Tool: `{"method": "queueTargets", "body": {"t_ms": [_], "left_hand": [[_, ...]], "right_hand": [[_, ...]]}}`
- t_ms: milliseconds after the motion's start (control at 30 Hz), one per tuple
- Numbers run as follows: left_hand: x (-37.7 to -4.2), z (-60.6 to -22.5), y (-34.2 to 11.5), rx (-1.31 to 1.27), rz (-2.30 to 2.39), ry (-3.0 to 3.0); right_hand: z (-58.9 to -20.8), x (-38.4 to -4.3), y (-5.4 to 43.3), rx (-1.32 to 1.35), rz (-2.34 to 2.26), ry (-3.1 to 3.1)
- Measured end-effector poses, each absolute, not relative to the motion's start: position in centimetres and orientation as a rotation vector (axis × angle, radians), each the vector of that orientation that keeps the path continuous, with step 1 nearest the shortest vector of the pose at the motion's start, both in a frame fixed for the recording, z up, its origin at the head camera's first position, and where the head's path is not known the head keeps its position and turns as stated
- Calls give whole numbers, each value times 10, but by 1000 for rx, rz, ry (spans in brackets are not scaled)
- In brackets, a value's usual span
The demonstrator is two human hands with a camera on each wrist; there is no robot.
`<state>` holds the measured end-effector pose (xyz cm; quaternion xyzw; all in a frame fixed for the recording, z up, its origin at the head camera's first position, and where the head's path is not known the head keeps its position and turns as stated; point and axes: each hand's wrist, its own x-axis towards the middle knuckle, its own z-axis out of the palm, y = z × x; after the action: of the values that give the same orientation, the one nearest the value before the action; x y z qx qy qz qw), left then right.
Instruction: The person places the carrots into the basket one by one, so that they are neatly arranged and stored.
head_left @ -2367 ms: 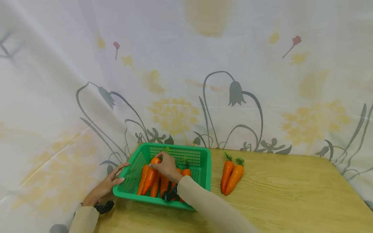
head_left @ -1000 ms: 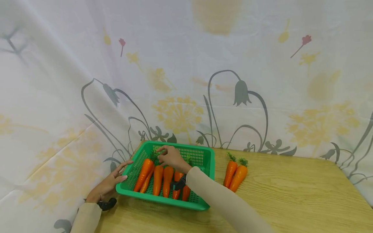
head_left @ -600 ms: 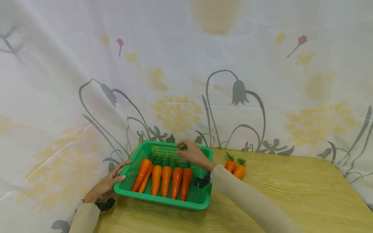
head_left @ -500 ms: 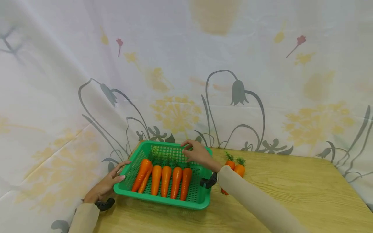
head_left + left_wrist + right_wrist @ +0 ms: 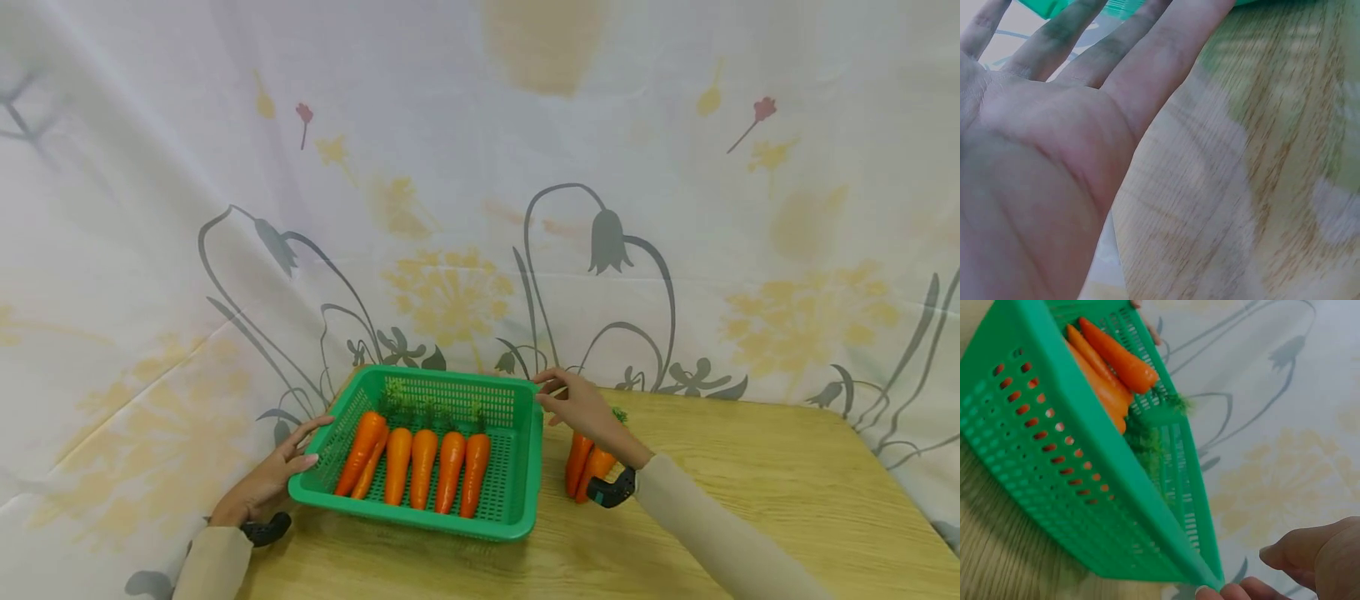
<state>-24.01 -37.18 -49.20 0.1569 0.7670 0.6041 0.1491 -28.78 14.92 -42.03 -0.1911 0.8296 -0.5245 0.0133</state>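
My left hand rests along the left side of a green plastic basket, fingers reaching to its rim. In the left wrist view, the fingers of that hand stretch out nearly straight. At the basket's back right corner is my right hand. The right wrist view shows its fingertips right at the corner of the rim, the thumb held apart from it. Several orange carrots with green tops lie side by side in the basket, tops toward the back wall. The two at the left overlap.
Two more carrots lie on the wooden table right of the basket, partly hidden by my right hand and wrist. A pale flower-printed cloth hangs behind the table and along its left side.
My right hand let go of a carrot at the basket's left, then moved right across the basket to its right corner. The left hand stays at the left rim.
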Motion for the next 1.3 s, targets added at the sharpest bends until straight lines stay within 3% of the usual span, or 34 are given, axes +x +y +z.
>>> {"method": "queueTargets", "body": {"t_ms": [767, 1300], "left_hand": [[-243, -491, -372, 473, 1762, 2159], [-243, -493, -373, 437, 1752, 2184]], "right_hand": [[-462, -265, 249, -325, -1514, 2793], [-492, -262, 266, -127, -1235, 2817]]}}
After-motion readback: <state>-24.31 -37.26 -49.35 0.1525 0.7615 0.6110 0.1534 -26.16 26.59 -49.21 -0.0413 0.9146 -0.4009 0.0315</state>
